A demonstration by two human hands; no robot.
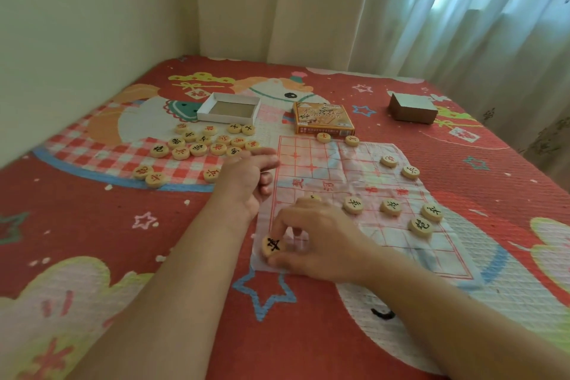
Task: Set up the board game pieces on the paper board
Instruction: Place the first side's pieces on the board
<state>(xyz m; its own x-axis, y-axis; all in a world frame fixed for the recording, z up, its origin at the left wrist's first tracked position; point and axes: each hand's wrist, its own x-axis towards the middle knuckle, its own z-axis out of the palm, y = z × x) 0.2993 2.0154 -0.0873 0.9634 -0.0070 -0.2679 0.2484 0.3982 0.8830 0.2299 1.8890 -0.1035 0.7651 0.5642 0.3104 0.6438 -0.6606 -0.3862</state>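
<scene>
— On the left side of the bed [92,241], what do you see?

— A pile of round wooden pieces [200,145] on the red quilt. Some have red signs, some have black ones. Just behind the pile lies a white box tray [228,108].

— And the hands?

— They are apart but near each other. The left hand [246,185] is at the left edge of the paper board [324,170]. Its fingers are bent and blurry, so I cannot tell if they hold something. The right hand [317,244] is nearer to me. It pinches a black-sign piece [273,245] between thumb and fingers, at the near left corner of the board. That piece is tipped up, so its face shows.

— Where is the board?

— It lies on the bed, in the middle, a bit crumpled.

— Any pieces on it?

— Yes. Four black pieces [390,207] sit to the right of the right hand. Two more pieces [410,172] sit by the right edge. Two far pieces [324,137] sit at the far edge, just in front of an orange game box [324,122].

— And on the far right?

— A grey-brown box [413,108], well apart from the board.
</scene>
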